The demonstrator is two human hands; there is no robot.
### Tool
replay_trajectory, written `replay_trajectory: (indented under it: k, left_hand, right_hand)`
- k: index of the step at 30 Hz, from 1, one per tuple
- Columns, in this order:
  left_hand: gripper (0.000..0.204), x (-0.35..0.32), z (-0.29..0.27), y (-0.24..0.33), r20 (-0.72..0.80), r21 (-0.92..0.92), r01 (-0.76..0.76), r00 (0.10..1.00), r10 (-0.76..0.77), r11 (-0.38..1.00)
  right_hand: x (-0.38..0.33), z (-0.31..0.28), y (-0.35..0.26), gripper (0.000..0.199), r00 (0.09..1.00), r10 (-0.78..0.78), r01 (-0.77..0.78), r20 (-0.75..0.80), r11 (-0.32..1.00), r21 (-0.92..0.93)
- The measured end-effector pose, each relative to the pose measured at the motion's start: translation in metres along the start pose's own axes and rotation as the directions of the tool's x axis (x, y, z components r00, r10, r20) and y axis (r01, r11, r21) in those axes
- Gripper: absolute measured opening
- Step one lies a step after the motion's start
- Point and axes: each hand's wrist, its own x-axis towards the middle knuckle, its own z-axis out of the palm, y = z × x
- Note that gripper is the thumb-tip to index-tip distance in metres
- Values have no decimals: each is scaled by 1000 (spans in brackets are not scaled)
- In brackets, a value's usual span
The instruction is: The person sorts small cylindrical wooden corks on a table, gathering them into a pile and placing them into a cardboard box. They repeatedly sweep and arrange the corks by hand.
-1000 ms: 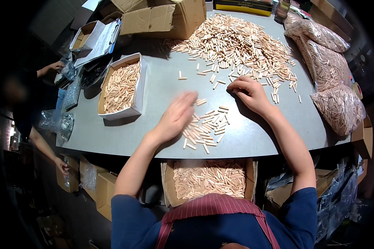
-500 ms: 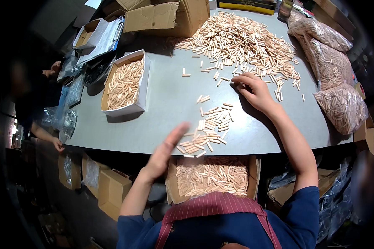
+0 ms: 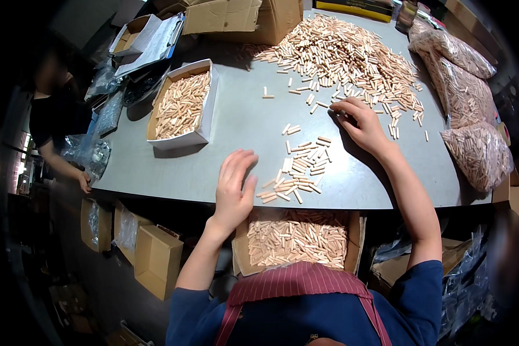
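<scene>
My left hand (image 3: 234, 183) is above the table near its front edge, left of a loose cluster of short wooden dowels (image 3: 297, 166). Its fingers are stretched out, the thumb stands apart, and nothing shows in it. At the near side of a big dowel pile (image 3: 343, 57), my right hand (image 3: 360, 124) rests low over the tabletop. Its fingers are bent, with a gap between them and the thumb; the fingertips are beside a single dowel (image 3: 322, 105). Below the table edge, against my apron, sits a cardboard box (image 3: 241, 254) full of dowels.
A white box (image 3: 205, 124) of dowels stands at the left on the grey table (image 3: 236, 124). Filled clear bags (image 3: 476, 153) line the right side. At the back is an open carton (image 3: 282, 26). Another person's hand (image 3: 85, 181) is by the left table corner, above small floor boxes (image 3: 158, 259).
My left hand has swung up and away from the table edge, its fingers now spread forward. Dowels at the very edge are gone. My right hand stays near the pile; the view has shifted slightly.
</scene>
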Motion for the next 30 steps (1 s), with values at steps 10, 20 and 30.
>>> replay_trajectory:
  k: [10, 20, 30]
  left_hand:
    - [79, -1, 1, 17, 262, 238, -132, 963, 68, 962]
    - [123, 27, 3, 12, 501, 192, -206, 861, 85, 960]
    - [83, 106, 33, -7, 504, 35, -192, 851, 148, 981]
  right_hand:
    - [-2, 1, -5, 34, 999, -39, 38, -3, 997, -71]
    - [-2, 2, -12, 49, 998, -62, 66, 30, 984, -166]
    - [0, -3, -10, 51, 998, -15, 23, 58, 991, -130]
